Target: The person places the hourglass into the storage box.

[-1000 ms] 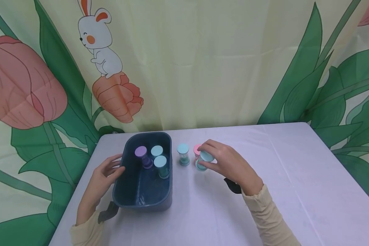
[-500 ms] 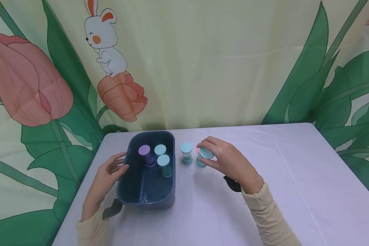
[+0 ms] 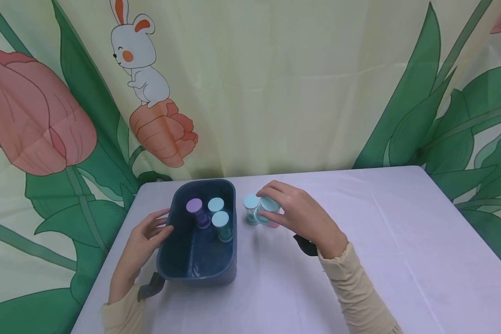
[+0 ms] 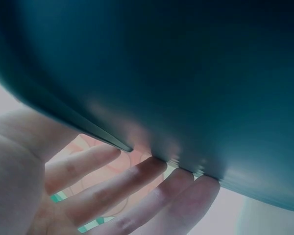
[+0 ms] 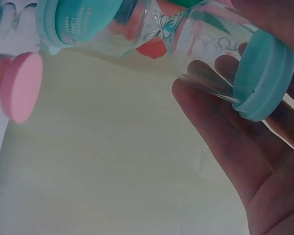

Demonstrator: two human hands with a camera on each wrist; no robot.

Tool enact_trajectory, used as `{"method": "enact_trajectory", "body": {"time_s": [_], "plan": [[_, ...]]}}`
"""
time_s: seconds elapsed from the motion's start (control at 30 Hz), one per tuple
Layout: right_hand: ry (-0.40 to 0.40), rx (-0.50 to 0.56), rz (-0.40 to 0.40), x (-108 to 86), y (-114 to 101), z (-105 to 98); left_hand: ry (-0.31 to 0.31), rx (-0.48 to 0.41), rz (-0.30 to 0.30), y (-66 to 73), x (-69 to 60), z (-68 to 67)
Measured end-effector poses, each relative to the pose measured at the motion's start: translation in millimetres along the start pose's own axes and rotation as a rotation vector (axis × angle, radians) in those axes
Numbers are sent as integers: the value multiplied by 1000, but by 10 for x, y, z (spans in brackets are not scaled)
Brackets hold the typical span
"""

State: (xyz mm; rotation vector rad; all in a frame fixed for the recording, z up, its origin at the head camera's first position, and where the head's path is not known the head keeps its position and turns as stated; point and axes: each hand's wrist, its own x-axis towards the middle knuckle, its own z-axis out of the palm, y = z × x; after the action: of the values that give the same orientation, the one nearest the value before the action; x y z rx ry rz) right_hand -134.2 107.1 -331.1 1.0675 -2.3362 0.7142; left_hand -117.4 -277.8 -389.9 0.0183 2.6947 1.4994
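My right hand grips a teal-capped hourglass between thumb and fingers; in the right wrist view this hourglass shows clear glass and teal sand. Just left of it, another teal hourglass stands on the table. A pink-capped hourglass is mostly hidden under my right hand; its pink cap shows in the right wrist view. My left hand rests against the left side of a dark blue bin, its fingers extended along the outer wall.
Inside the bin stand a purple hourglass and two teal hourglasses, one farther back and one nearer. A white cloth covers the table. Behind it hangs a printed curtain.
My right hand has moved left and slightly back with the teal hourglass, toward the other teal one standing on the table. My left hand stays at the bin.
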Motion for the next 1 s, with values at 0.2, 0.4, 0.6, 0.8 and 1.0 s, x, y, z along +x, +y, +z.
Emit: {"method": "enact_trajectory", "body": {"time_s": [0.2,0.4,0.6,0.8,1.0], "plan": [[-5,-5,-19,96,-44,22,2,-6,-5,-12,10,12],[-12,4,-34,160,-88,21,2,-8,-13,-25,13,26],[-9,2,-60,242,-126,44,7,-2,-10,-41,9,26],[-23,-4,-75,324,-163,88,8,-1,-10,-42,3,15],[-30,0,-81,376,-207,107,12,1,-12,-31,7,7]]}}
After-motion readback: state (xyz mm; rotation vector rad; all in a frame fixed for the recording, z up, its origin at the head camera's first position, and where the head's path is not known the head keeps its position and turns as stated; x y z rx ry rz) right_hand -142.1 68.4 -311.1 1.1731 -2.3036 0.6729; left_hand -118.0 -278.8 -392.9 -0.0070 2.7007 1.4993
